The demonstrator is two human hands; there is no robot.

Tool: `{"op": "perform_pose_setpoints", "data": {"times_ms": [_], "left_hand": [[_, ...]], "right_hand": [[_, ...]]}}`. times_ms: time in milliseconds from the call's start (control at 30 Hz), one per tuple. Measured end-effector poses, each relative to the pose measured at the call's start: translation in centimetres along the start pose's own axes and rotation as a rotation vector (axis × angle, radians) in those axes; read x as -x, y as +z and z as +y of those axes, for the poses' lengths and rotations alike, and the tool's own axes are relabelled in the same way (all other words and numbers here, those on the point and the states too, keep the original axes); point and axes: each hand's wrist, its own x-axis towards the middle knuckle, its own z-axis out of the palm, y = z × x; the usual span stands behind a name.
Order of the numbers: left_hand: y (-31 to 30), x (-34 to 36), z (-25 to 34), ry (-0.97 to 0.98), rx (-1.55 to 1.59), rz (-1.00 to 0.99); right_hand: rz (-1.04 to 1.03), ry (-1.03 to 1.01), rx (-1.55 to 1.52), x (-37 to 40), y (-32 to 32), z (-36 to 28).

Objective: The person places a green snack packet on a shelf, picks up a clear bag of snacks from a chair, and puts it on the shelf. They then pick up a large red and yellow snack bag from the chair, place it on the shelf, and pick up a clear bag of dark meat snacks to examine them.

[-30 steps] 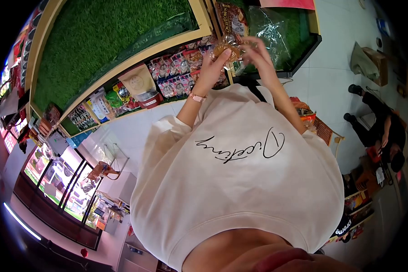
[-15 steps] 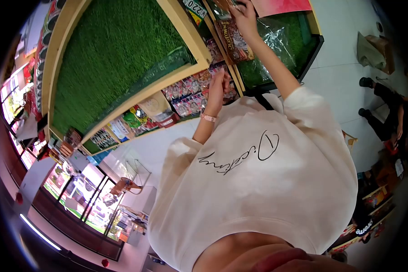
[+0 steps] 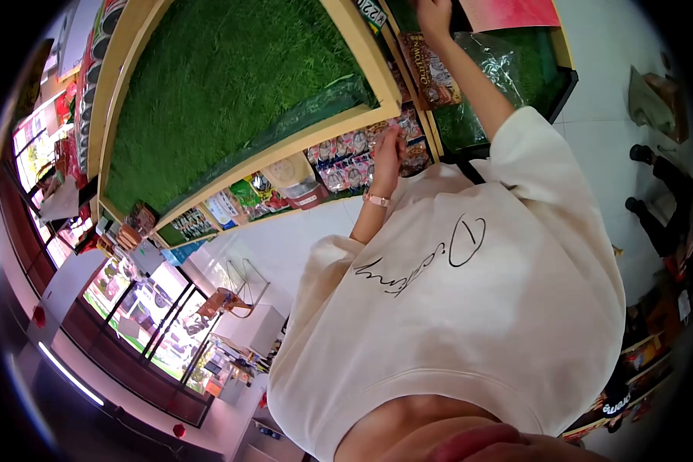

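My left hand (image 3: 388, 158), with a band at the wrist, is over rows of small colourful packets (image 3: 351, 146) below the wooden frame. Its fingers are bent and drawn together; whatever lies in them, if anything, is hidden. My right hand (image 3: 436, 19) reaches up to the top edge of the view, where its fingers are cut off, so what it touches does not show. Under that forearm lies a brown printed packet (image 3: 436, 73). A clear plastic wrapper (image 3: 489, 69) is to its right on green turf (image 3: 537, 73).
A wooden frame (image 3: 285, 137) borders a large green turf panel (image 3: 223, 85). Snack bags (image 3: 258, 194) and a tub (image 3: 304, 192) stand along the shelf. A price card (image 3: 372, 14) and a pink sheet (image 3: 512, 11) are at the top. Another person's legs (image 3: 662, 192) show at right.
The view has shifted, so the shelves appear further right. My right hand, earlier at a brown package, is now partly beyond the top edge. My left hand stays over the small packets.
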Motion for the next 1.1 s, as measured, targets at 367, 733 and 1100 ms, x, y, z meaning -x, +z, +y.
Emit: {"op": "perform_pose_setpoints", "data": {"times_ms": [367,733,1100], "left_hand": [[-5.7,-2.7,-4.8,-0.026,-0.191,-0.055],[-25.0,-8.4,-20.0,-0.135,-0.112,-0.001],[-33.2,-7.5,-19.5,-0.232,-0.223,0.086]], "right_hand": [[-0.632,-0.058,0.612,28.1,-9.8,7.4],[-0.522,0.257,1.081,26.5,-15.4,10.5],[-0.167,0.598,1.091,44.2,-24.0,15.4]]}}
